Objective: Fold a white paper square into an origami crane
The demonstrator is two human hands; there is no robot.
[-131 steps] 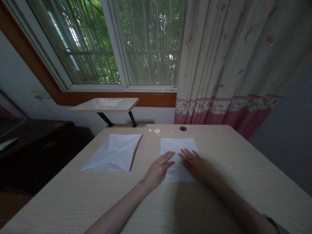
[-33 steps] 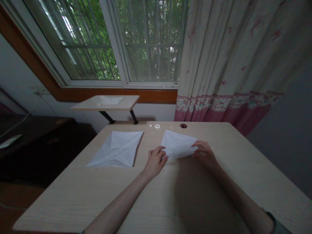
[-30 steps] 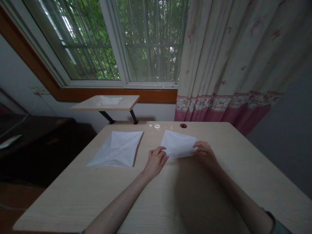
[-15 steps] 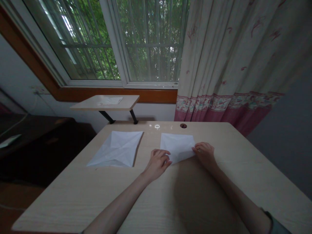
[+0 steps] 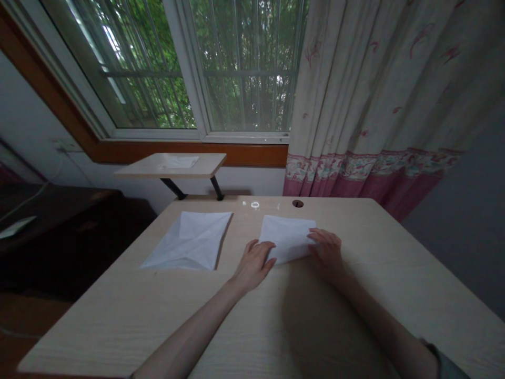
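A folded white sheet, thin like paper or a napkin, lies on the light wooden table in front of me. My left hand rests at its lower left corner, fingers extended over the edge and thumb apart. On the opposite side, my right hand lies over the right edge with its fingers spread and fairly flat. To the left is a second, larger white sheet with crossing crease lines, touched by neither hand.
The table carries a small raised shelf at its back left, with a white piece on top. A round cable hole is near the back edge. Behind stand a window and a long curtain; a dark desk is at left.
My right hand has shifted slightly left onto the sheet, its pinched fingers now spread out. My left hand's fingers have stretched out a little. The larger sheet stays put.
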